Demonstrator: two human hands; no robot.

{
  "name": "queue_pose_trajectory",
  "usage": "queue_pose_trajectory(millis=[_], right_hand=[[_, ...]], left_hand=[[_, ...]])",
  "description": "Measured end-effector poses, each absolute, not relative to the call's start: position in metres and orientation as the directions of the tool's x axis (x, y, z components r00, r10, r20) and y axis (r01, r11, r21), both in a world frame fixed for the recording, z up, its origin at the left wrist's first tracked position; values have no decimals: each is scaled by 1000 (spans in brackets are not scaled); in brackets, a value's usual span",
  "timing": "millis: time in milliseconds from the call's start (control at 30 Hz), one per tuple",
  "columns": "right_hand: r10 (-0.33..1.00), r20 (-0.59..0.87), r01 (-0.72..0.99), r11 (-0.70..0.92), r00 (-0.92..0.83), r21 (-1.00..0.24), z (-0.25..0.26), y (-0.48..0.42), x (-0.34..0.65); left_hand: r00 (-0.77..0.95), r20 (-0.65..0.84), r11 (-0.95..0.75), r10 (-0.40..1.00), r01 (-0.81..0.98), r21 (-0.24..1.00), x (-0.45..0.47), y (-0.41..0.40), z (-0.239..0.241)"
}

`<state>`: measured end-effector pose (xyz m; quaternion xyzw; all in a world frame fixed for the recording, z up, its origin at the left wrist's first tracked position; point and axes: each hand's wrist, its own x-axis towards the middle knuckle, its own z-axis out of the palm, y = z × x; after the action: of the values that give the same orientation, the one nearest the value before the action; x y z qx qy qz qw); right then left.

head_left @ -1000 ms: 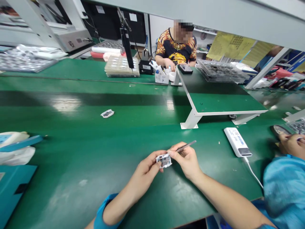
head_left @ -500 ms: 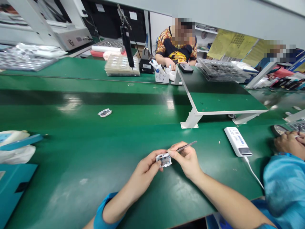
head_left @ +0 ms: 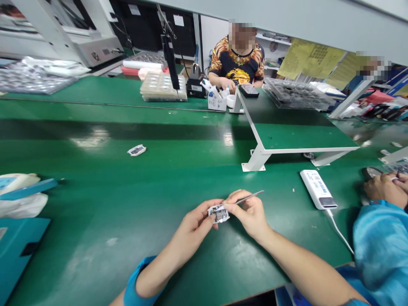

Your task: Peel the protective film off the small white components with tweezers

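Over the green tabletop (head_left: 105, 182), I see both forearms reaching in from the bottom edge of the head view and meeting near the middle; the left forearm (head_left: 165, 263) slants up from a blue cuff (head_left: 137, 278), while the right forearm (head_left: 306, 265) comes in from the lower right; the wrists are angled inward, so the two hands almost meet. The left hand (head_left: 197, 221) has its fingers (head_left: 204, 210) closed around a small white circuit module (head_left: 219, 213), held just above the tabletop as far as I can judge; the right hand (head_left: 248, 214) has its fingers (head_left: 234, 199) closed in a pinch on a slim metal tool (head_left: 250, 196), whose far end points up and right; those fingers press close against the module's right side, but I cannot tell whether the tool's held end touches it. Just right of my hands lies a white rectangular device (head_left: 317, 189), its white cable (head_left: 338, 233) trailing down toward a co-worker's blue sleeve (head_left: 379, 246); that co-worker's hands (head_left: 384, 191) work separately at the right edge. Ahead on the tabletop, well apart from my hands, lies a small white fragment (head_left: 137, 150); a white plastic bag (head_left: 15, 202) and a teal folder (head_left: 19, 259) sit at the left.
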<state>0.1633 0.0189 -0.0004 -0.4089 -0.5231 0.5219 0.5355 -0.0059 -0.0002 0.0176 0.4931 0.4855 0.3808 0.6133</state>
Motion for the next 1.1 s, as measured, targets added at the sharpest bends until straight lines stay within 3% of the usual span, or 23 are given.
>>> queue_pose_trajectory(millis=[400,700,1100], right_hand=[[991,119,-139,111,-55,-984,1,18,161],[993,115,-222,116,20,-968,-4,19,160],[978,198,-277,174,-63,-945,-3,15,156]], left_hand=[[229,-255,256,939,25,966,-4,1,15],[180,-319,354,930,-214,910,-2,-1,22],[181,-314,337,932,-118,934,2,-3,23]])
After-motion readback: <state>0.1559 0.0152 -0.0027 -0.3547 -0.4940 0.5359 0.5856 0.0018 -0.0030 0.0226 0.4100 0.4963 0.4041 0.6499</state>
